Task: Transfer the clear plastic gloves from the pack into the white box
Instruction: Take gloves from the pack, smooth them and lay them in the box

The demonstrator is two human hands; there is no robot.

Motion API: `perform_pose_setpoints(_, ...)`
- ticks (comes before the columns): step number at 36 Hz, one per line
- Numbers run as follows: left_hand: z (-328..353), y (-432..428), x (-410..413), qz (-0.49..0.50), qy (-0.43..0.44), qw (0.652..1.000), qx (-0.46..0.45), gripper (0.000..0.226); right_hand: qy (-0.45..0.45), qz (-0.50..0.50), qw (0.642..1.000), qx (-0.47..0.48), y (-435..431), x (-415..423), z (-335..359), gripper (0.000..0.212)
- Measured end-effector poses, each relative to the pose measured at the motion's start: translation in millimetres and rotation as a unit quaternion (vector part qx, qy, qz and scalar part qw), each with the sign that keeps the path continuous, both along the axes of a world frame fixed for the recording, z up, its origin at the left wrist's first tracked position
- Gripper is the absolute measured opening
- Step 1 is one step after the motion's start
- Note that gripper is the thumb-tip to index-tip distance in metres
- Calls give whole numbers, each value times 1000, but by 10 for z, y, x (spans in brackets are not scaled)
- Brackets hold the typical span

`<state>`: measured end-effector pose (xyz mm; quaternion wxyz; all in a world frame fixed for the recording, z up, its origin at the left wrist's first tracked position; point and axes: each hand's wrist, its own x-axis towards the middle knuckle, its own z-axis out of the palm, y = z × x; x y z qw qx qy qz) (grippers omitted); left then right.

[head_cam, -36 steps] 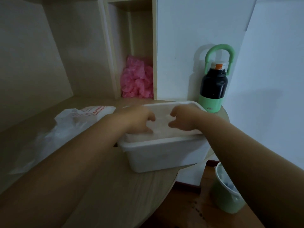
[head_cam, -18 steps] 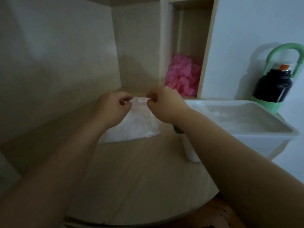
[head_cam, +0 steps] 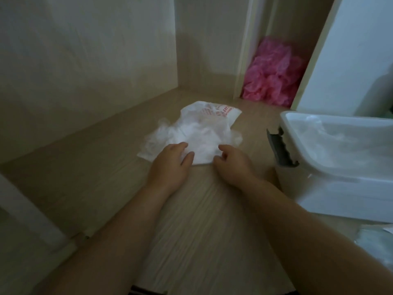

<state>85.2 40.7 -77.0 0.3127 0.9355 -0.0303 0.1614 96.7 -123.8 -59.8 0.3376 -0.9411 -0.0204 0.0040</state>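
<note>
Two hands down on the wooden table, side by side. Left hand lies flat, fingers straight, pressing the near edge of the clear plastic gloves. Right hand is curled at that same edge, touching it; pinching or not, can't tell. The gloves spill from the pack, red print on it, just behind. White box stands to the right, apart from the heap, clear film inside. Pink crumpled plastic sits back in the shelf nook.
</note>
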Motion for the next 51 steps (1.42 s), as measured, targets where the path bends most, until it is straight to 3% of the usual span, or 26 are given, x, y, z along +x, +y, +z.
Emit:
perform_pose_setpoints(7,-76,31,134,19,18,991,132,46,-108,21,982,-152,35,-5,-126,45)
perform_pose_setpoints(10,-94,37,149,21,6,993,118,42,-119,22,978,-169,13,-6,-119,44)
perform_pose_setpoints(17,-96,54,67,-2,-112,987,115,17,-88,50,975,-196,13,-49,-86,55)
perform_pose_setpoints(26,-64,43,11,-23,-175,984,-15,14,-76,63,976,-192,20,-57,-80,74)
perform_pose_setpoints(32,-79,38,10,-23,-185,982,-15,7,-87,59,979,-177,12,-60,-91,80)
perform_pose_setpoints(39,-52,21,-26,-100,-147,983,-37,16,-129,41,985,-103,-23,-57,-99,82)
perform_pose_setpoints(43,-40,40,-39,-75,-64,993,-59,38,-128,49,985,-104,-23,-53,-113,80)
perform_pose_setpoints(46,-60,50,-12,-43,-115,992,-15,18,-132,42,987,-85,-32,-50,-126,82)
perform_pose_setpoints(51,-27,105,-2,28,-156,984,-77,11,-133,13,988,-77,-30,-38,-118,85)
